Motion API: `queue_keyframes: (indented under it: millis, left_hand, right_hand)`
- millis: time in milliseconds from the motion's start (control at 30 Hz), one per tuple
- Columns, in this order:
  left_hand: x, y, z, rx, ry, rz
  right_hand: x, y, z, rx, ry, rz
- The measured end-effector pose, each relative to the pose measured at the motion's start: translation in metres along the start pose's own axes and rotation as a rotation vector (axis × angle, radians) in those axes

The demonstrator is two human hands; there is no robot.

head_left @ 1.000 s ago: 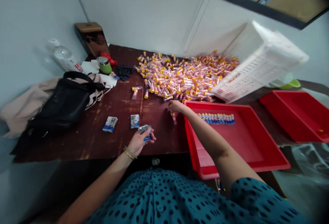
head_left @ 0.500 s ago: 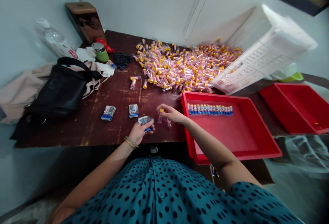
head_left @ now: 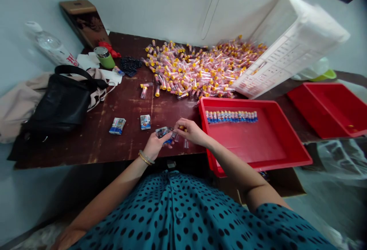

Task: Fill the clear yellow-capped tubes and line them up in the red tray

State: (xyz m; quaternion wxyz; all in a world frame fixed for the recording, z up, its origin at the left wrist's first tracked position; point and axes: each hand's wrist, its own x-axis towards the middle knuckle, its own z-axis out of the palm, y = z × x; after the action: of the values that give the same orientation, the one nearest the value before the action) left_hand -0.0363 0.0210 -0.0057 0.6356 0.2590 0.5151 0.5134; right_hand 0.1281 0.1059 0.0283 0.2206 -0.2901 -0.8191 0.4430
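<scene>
My left hand (head_left: 154,145), with bangles on the wrist, grips a small stack of blue-and-silver printed wrappers (head_left: 162,131). My right hand (head_left: 192,131) pinches a small clear tube with a yellow cap (head_left: 182,128), held close against the wrappers; the fingers partly cover it. Below the right hand, another clear tube (head_left: 186,143) lies on the table. Two more stacks of wrappers lie to the left, one near (head_left: 145,122) and one farther off (head_left: 117,126). To the right, a row of wrapped tubes (head_left: 232,116) lines the back of a red tray (head_left: 286,131).
A large heap of yellow-capped tubes (head_left: 195,70) covers the back of the brown table (head_left: 129,106). A white crate (head_left: 275,55) leans over its right side. Farther right is another red bin (head_left: 338,104). A black bag (head_left: 61,103), green jar (head_left: 106,59) and plastic bottle (head_left: 51,45) stand left.
My right hand has moved left with the tube, up to the wrappers in my left hand. The whole view has shifted slightly.
</scene>
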Motion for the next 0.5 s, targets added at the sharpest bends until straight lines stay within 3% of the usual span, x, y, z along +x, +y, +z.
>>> queue_keyframes:
  millis: [167, 333, 500]
  left_hand:
    - [0.0, 0.001, -0.011, 0.119, -0.063, -0.031]
    - [0.003, -0.004, -0.015, 0.089, -0.074, -0.029]
    - [0.006, -0.006, -0.009, 0.075, -0.105, -0.047]
  right_hand:
    - [-0.005, 0.004, -0.013, 0.088, -0.024, 0.089]
    - [-0.015, 0.012, -0.037, 0.482, 0.091, 0.296]
    - [-0.018, 0.012, -0.041, 0.742, 0.208, 0.299]
